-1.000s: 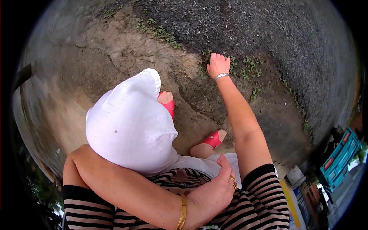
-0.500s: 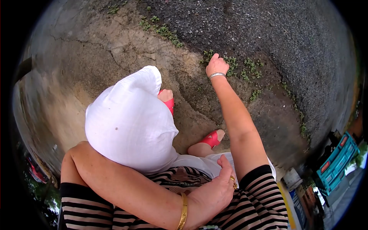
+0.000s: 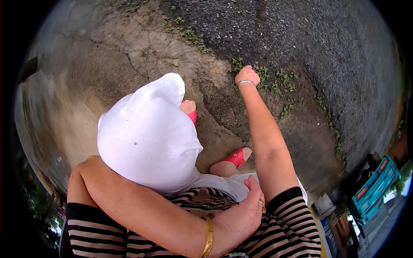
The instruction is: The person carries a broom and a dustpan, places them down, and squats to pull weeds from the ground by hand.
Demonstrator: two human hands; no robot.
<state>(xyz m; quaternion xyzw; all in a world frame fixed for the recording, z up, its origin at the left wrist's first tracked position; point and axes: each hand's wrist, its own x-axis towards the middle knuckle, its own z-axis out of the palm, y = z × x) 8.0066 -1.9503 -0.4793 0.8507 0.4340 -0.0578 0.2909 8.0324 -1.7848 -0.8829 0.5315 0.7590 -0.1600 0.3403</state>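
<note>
My right hand (image 3: 248, 76) reaches down to the ground, a silver bracelet at its wrist. Its fingers are curled closed beside small green weeds (image 3: 282, 80) growing along the edge of the asphalt; whatever may be between the fingertips is hidden. Across my lap lies my left arm, with a gold bracelet (image 3: 208, 238). My left hand (image 3: 241, 213) rests against my striped top (image 3: 282, 228) near the right elbow, ring on a finger, thumb apart and the other fingers partly hidden. No object shows in it.
White trousers (image 3: 146, 133) cover my bent knee. Red sandals (image 3: 236, 158) stand on cracked concrete (image 3: 142, 47). Dark gravelly asphalt (image 3: 297, 30) spreads beyond the weeds. More weeds (image 3: 189, 36) grow farther up the seam. A teal plastic crate-like object (image 3: 376, 189) is at the right.
The view has shifted slightly, and my right hand appears a little lower and to the right, still closed by the weeds. My left hand has stayed in place.
</note>
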